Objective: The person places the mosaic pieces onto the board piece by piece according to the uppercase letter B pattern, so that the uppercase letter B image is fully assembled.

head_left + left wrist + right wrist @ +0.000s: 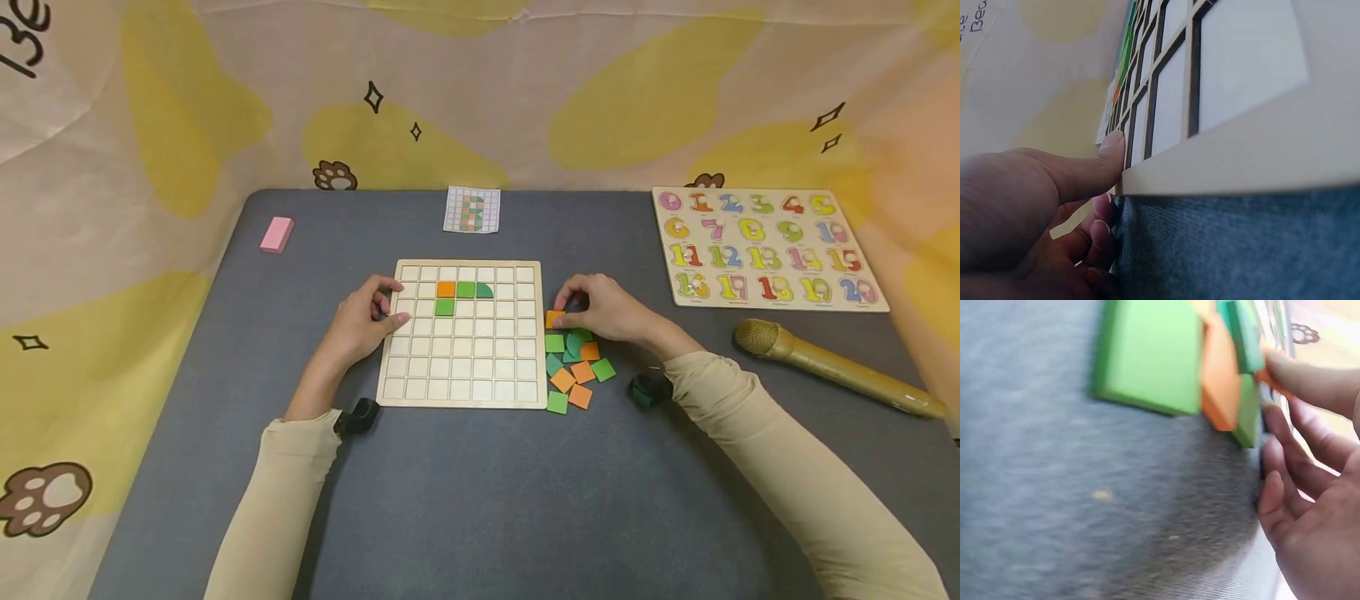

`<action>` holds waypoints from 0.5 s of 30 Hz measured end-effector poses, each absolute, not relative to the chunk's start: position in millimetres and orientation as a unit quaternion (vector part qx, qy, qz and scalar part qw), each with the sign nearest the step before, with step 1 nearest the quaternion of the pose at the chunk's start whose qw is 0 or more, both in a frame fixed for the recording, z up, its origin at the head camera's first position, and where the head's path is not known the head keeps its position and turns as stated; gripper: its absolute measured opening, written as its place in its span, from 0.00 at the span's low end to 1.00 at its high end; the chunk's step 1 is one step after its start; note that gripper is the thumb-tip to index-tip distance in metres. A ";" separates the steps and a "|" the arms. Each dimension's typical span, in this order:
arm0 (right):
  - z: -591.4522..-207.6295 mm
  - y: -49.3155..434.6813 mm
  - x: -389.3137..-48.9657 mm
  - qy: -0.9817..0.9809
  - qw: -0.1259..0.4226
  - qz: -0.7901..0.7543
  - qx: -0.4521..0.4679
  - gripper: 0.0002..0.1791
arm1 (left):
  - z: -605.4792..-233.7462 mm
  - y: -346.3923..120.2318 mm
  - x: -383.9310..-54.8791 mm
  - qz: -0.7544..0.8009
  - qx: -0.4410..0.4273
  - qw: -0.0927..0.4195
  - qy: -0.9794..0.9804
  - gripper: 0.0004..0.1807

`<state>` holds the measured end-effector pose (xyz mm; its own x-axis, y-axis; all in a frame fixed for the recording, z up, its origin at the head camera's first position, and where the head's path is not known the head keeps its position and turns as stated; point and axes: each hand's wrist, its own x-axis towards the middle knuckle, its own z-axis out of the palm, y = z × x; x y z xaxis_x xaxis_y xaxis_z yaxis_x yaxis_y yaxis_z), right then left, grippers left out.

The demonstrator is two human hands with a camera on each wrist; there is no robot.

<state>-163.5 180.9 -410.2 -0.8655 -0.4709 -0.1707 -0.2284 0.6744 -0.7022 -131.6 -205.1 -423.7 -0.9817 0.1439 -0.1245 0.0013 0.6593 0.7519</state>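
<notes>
A wooden grid board (472,344) lies on the grey table, with a few tiles in its upper cells: an orange square (446,289), green squares (465,289) and a dark green rounded piece (484,290). My left hand (358,327) holds the board's left edge, thumb (1112,150) over the rim and the other fingers curled at its side. Between thumb and fingers, my right hand (611,310) pinches an orange square tile (554,319) just beyond the board's right edge. Below that hand lies a loose pile of orange, green and dark green tiles (582,372).
A small card with a coloured grid pattern (472,209) lies behind the board. At the back left is a pink block (277,235). To the right are a number puzzle board (765,250) and a gold microphone (840,368).
</notes>
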 end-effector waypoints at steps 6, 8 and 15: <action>-413.0 167.3 -171.3 0.888 0.110 -0.418 -0.158 0.07 | -423.7 -204.6 -131.8 0.409 0.035 0.092 0.907 0.23; -415.9 157.6 -171.1 0.884 0.091 -0.433 -0.150 0.08 | -423.3 -204.3 -131.9 0.408 0.035 0.092 0.908 0.22; -419.3 121.0 -168.8 0.874 0.054 -0.457 -0.157 0.07 | -421.7 -204.4 -132.3 0.407 0.039 0.089 0.908 0.23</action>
